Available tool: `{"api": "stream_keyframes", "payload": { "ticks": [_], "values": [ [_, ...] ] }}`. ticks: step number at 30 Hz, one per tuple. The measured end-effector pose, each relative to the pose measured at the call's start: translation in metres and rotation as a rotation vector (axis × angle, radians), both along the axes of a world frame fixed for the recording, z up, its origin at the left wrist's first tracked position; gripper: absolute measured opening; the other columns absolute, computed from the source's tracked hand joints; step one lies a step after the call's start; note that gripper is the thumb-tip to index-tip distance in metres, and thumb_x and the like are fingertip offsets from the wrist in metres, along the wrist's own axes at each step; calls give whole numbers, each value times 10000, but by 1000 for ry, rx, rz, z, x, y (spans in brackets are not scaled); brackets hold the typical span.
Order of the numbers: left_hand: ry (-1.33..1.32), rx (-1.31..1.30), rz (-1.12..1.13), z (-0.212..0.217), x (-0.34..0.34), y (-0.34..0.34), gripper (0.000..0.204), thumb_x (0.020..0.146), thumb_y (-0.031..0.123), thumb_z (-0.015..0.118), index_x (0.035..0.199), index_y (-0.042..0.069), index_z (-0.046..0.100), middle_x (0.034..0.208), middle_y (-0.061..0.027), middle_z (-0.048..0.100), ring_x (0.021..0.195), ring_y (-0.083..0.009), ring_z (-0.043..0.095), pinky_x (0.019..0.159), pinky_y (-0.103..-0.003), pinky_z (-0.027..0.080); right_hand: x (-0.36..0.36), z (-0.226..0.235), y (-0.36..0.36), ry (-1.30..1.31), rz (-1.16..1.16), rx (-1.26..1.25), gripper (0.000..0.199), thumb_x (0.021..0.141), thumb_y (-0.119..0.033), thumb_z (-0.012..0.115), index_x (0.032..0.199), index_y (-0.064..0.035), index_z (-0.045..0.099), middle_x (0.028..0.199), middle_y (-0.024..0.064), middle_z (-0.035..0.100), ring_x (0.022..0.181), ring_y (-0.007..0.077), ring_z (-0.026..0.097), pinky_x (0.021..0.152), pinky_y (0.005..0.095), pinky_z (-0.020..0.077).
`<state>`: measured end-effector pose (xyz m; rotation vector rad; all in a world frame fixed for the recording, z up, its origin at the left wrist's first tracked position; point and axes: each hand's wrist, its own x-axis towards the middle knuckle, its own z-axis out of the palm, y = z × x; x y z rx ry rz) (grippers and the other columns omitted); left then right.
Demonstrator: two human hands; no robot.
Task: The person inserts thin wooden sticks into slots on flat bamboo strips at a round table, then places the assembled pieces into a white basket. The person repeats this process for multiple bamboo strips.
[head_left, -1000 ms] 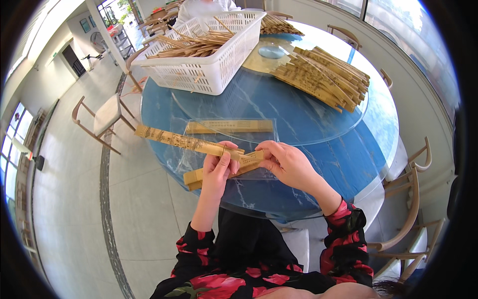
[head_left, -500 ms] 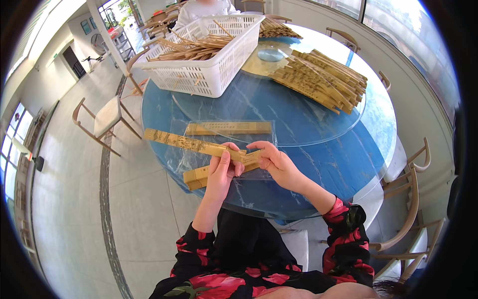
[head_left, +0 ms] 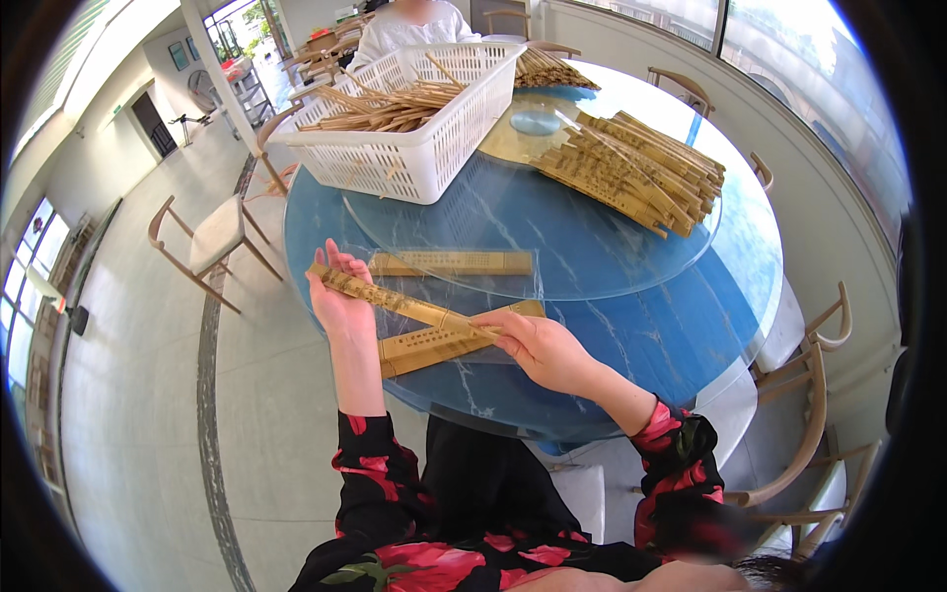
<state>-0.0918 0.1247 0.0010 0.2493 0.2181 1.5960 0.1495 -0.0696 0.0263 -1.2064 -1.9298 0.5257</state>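
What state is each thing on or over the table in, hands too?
Held strip: slanting
Left hand: open, touching the strip
Right hand: closed on its end
Lower strip: lying flat
Upper strip: lying flat
Sticks: loose, jumbled
Basket: upright, uncovered
Pile: strips overlapping

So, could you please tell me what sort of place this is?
Probably a dining room doubling as a workspace: a round blue marble-patterned table with a clear round turntable, pale-seated wooden chairs, and a white plastic basket of thin brown sticks.
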Motion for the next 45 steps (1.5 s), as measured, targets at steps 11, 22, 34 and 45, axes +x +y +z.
{"api": "stream_keyframes", "payload": {
  "ticks": [11, 22, 34, 45],
  "values": [
    [-184, -95, -119, -10, -23, 28, 423, 1115, 338, 256, 1252, 48, 533, 754, 9, 431, 576, -111, 337, 558, -258, 344, 20, 23, -3, 628, 597, -552, 507, 1083, -195, 418, 1561, -58, 319, 1269, 111, 593, 1052, 172, 611, 898, 298, 500],
    [-293, -140, -191, -19, -11, 18, 413, 1115, 328, 259, 1252, 52, 532, 728, 16, 396, 566, -109, 323, 538, -262, 338, 25, 23, 0, 685, 599, -488, 592, 1026, -196, 559, 1550, -50, 327, 1260, 147, 640, 1060, 192, 629, 943, 314, 493],
    [-243, -145, -233, -17, 27, -5, 396, 1113, 346, 291, 1242, 75, 549, 717, 38, 359, 563, -91, 307, 530, -252, 329, 7, 0, 4, 357, 196, -289, 485, 956, -130, 672, 1406, -51, 510, 932, 64, 665, 818, 137, 616, 803, 298, 514],
    [-208, -123, -205, -21, 30, -9, 351, 1110, 329, 321, 1204, 95, 565, 709, 45, 357, 581, -83, 332, 551, -231, 348, 17, 11, 1, 511, 342, -682, 313, 1069, -219, 480, 1234, -13, 649, 917, 22, 690, 793, 89, 597, 758, 237, 497]
  ]
}}
